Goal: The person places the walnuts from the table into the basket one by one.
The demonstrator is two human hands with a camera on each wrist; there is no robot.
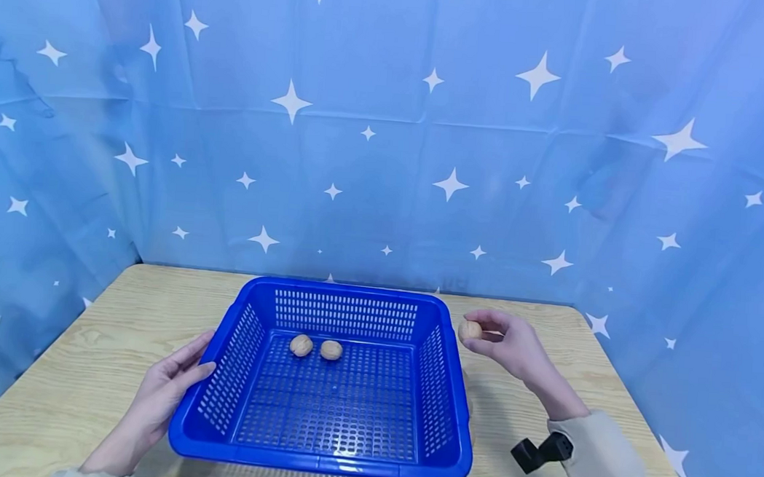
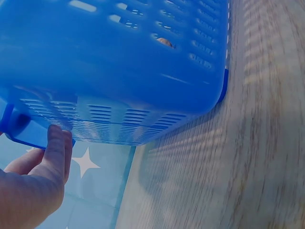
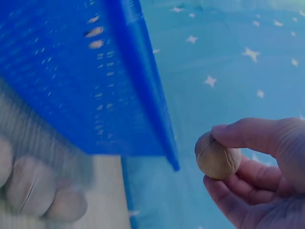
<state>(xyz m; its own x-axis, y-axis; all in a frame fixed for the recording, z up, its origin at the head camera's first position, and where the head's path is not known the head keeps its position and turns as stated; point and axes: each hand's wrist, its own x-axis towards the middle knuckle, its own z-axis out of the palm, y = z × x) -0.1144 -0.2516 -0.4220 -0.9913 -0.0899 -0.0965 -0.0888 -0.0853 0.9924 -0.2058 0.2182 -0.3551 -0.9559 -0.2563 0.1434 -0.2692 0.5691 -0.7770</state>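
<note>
A blue plastic basket (image 1: 322, 465) with slotted walls stands on the table. Inside, toward its back left, lie two walnuts, one (image 1: 301, 345) left of the other (image 1: 331, 350). My left hand (image 1: 166, 386) grips the basket's left rim, thumb over the top and fingers outside; in the left wrist view the hand (image 2: 40, 179) is at the rim. Just outside the right rim, my right hand (image 1: 510, 341) pinches a walnut (image 3: 217, 156) between thumb and fingers. In the right wrist view, walnuts (image 3: 31, 186) lie on the table beside the basket, mostly hidden by it in the head view.
The wooden table (image 1: 121, 310) carries the basket in its middle. A blue curtain with white stars (image 1: 387, 158) hangs behind and at both sides. A black device (image 1: 542, 452) sits on the right wrist by the sleeve.
</note>
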